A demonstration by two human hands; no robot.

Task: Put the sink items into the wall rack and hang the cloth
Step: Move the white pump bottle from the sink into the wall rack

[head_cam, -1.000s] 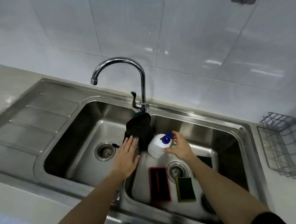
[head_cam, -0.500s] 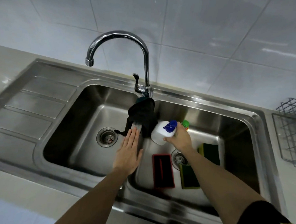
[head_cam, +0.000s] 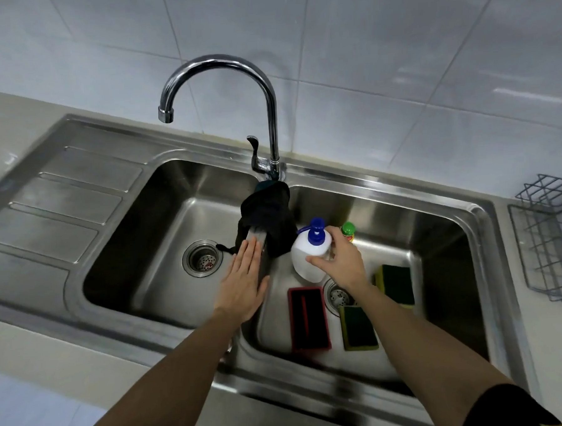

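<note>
In the right basin of the steel double sink (head_cam: 468, 212), my right hand (head_cam: 339, 258) grips a white pump bottle (head_cam: 308, 257) with a blue pump top. Just behind that hand stands a small bottle with a green cap (head_cam: 349, 229). A dark cloth (head_cam: 268, 218) is draped over the divider between the basins. My left hand (head_cam: 244, 280) lies flat and open on the divider, just in front of the cloth. On the basin floor lie a red tray (head_cam: 308, 319) and two green-and-yellow sponges (head_cam: 359, 327) (head_cam: 395, 283). The wire wall rack (head_cam: 554, 240) hangs at the far right.
A chrome gooseneck tap (head_cam: 268, 115) rises behind the divider, its spout over the left basin. The left basin holds only its drain (head_cam: 202, 257). A ribbed draining board (head_cam: 54, 205) lies at the left. White tiled wall stands behind.
My right hand has closed around the white pump bottle. The view has tilted down and nearer the sink. My left hand stays flat on the divider.
</note>
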